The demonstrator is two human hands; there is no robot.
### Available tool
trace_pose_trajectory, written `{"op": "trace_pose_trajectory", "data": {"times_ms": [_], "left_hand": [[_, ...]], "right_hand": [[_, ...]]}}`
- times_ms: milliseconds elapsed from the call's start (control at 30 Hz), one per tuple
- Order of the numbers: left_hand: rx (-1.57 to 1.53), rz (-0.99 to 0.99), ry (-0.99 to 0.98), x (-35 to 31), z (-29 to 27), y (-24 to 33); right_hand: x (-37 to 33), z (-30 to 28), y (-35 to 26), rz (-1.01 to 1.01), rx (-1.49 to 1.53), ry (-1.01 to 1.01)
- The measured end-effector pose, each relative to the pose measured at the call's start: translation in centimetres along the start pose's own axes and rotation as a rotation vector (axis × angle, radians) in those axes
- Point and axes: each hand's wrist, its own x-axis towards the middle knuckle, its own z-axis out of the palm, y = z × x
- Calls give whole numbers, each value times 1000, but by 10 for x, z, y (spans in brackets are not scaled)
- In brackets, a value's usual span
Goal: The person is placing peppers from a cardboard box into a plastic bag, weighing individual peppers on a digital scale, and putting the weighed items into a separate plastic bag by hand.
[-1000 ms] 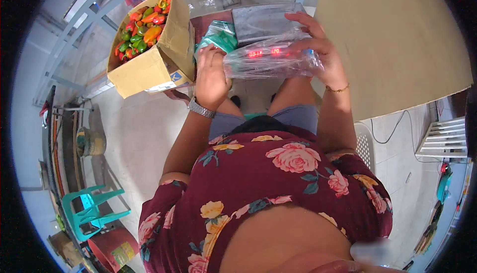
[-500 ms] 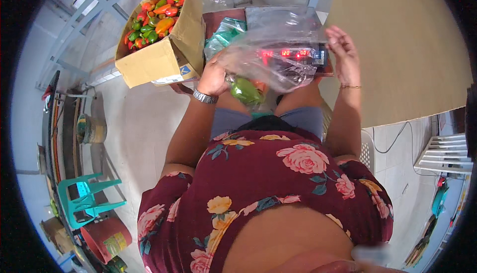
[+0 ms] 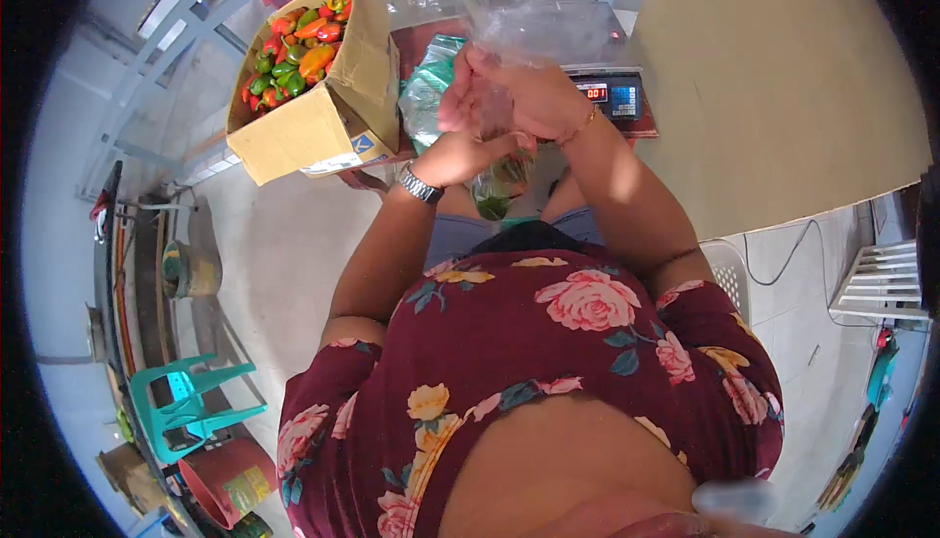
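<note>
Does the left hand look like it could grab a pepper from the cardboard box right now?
Probably not straight away. The left hand seems busy gripping the clear bag, and a side of the cardboard box stands between it and the peppers. The box's top looks open, though.

Moderately bright; glare streaks the clear crumpled plastic bag [image 3: 558,34], glowing red digits [image 3: 596,93] by the dark-red flat table's [image 3: 643,131] near right corner, curved edges fading to black

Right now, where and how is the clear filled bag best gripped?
Probably by the neck of the clear bag, from the right, just beyond the left hand: it's bunched narrow there, while the filled end bulges on the near side.
</note>
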Motion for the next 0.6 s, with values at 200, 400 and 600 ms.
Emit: {"op": "trace_pose_trajectory", "data": {"times_ms": [200,400,600], "left_hand": [[115,-79,44,-5,-5,24],[-194,167,270,-11,-25,-7],[22,160,300,-5,-31,15]], "right_hand": [[12,9,-8,-104,284,51],[7,-18,-19,-114,398,-31],[3,-24,-33,-207,319,123]]}}
